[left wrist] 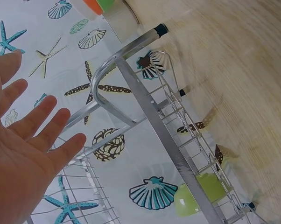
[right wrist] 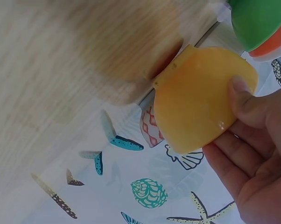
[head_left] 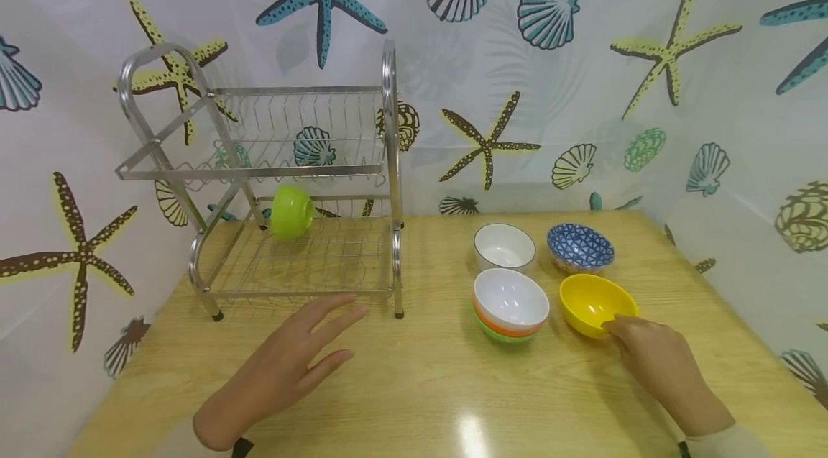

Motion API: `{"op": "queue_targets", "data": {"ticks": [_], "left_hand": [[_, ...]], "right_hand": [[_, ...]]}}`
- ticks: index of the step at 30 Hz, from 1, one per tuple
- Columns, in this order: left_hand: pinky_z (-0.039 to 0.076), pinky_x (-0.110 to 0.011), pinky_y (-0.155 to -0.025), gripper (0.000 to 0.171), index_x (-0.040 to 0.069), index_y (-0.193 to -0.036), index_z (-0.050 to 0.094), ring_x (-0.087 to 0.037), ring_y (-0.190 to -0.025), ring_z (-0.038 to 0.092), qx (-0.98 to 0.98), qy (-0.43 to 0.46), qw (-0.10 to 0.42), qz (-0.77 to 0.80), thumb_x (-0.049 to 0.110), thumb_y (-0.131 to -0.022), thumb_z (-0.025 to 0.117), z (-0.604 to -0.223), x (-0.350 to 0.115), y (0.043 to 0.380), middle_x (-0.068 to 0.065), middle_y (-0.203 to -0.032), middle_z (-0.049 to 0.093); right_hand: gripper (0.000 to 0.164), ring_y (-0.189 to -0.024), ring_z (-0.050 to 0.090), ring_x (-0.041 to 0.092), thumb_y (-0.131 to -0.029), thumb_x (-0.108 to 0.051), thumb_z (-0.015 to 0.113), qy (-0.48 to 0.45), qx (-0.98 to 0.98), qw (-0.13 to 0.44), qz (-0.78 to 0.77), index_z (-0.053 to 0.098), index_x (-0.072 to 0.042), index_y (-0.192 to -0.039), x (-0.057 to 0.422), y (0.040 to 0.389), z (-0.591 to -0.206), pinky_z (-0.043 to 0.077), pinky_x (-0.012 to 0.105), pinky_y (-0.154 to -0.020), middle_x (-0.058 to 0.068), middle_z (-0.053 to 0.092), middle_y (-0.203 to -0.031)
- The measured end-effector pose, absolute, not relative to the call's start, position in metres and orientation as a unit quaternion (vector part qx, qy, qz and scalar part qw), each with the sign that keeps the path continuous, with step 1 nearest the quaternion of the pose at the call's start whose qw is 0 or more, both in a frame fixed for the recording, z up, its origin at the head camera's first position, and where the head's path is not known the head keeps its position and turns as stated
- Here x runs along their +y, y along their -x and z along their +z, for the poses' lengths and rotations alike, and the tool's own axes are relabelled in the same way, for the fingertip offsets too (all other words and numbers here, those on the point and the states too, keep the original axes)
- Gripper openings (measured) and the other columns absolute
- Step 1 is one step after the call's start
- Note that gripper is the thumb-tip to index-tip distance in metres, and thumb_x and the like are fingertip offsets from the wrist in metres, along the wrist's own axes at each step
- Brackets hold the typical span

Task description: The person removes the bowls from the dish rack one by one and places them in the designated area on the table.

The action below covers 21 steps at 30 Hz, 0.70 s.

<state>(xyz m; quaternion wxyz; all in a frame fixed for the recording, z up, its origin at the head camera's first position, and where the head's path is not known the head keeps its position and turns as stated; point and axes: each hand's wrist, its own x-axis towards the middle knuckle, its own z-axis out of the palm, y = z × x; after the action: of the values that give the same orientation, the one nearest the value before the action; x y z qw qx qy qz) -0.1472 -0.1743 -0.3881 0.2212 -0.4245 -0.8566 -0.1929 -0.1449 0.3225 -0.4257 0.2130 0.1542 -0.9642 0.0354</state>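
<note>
My right hand (head_left: 655, 357) pinches the near right rim of a yellow bowl (head_left: 590, 305). In the right wrist view the thumb lies on the outside of that yellow bowl (right wrist: 201, 100), with the other fingers at its rim. My left hand (head_left: 294, 351) is spread in front of the dish rack, fingers apart and holding nothing. Left of the yellow bowl stands a stack with a white bowl (head_left: 511, 298) on top, over an orange one and a green one. Behind are a white bowl with a dark rim (head_left: 504, 248) and a blue patterned bowl (head_left: 580, 247).
A two-tier metal dish rack (head_left: 297, 172) stands at the back left of the wooden table (head_left: 414, 386). On its lower tier a lime green bowl (head_left: 290, 212) sits tipped on its side. A curtain (head_left: 446, 48) printed with starfish and shells hangs around the back and sides.
</note>
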Motion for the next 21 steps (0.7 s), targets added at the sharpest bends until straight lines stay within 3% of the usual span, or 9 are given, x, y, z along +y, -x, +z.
{"op": "queue_targets", "data": {"ticks": [3, 10, 21], "left_hand": [[0.048, -0.043, -0.097, 0.056, 0.017, -0.144, 0.044, -0.022, -0.129, 0.045, -0.858, 0.423, 0.219, -0.194, 0.029, -0.093, 0.063, -0.3881, -0.1734, 0.1475, -0.005, -0.144, 0.043], [0.048, -0.043, -0.097, 0.058, 0.020, -0.146, 0.041, -0.022, -0.128, 0.045, -0.859, 0.423, 0.214, -0.195, 0.028, -0.093, 0.064, -0.3883, -0.1726, 0.1473, -0.005, -0.144, 0.043], [0.048, -0.043, -0.096, 0.057, 0.018, -0.145, 0.042, -0.023, -0.128, 0.046, -0.854, 0.429, 0.220, -0.197, 0.028, -0.093, 0.063, -0.3916, -0.1716, 0.1484, -0.006, -0.143, 0.044]], "right_hand": [[0.011, -0.051, 0.045, 0.009, -0.076, -0.005, 0.076, -0.152, -0.966, 0.205, 0.036, 0.072, -0.003, -0.086, 0.3231, 0.1446, -0.4248, 0.047, 0.028, -0.044, 0.002, 0.065, -0.070], [0.010, -0.053, 0.053, 0.016, -0.079, -0.007, 0.074, -0.139, -0.977, 0.155, 0.036, 0.073, -0.003, -0.088, 0.3221, 0.1435, -0.4222, 0.050, 0.034, -0.047, 0.002, 0.063, -0.069], [0.011, -0.060, 0.060, 0.020, -0.078, -0.002, 0.074, -0.141, -0.981, 0.124, 0.045, 0.071, 0.000, -0.089, 0.3207, 0.1444, -0.4205, 0.055, 0.039, -0.055, 0.005, 0.066, -0.074]]}}
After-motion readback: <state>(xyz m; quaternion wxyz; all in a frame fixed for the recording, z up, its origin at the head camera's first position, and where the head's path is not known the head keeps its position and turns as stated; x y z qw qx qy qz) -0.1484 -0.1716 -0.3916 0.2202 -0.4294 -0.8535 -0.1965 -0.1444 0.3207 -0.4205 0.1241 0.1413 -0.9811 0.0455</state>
